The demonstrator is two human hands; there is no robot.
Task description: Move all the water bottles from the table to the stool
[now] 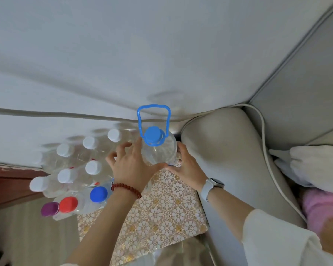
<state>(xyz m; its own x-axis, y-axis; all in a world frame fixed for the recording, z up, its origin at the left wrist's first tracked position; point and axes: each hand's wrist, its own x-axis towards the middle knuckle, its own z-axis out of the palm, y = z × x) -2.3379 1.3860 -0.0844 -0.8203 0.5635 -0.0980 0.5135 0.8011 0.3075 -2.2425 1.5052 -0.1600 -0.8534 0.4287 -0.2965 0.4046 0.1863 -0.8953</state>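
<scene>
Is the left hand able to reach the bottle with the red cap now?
Probably not yet: the left hand holds the big bottle together with the right hand. The red-capped bottle itself stands uncovered.

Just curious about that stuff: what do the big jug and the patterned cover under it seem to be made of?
The big jug looks like clear glossy plastic: see-through walls, blue cap. The patterned cover looks like woven fabric with a slight golden sheen, though a plastic cloth is possible.
</scene>
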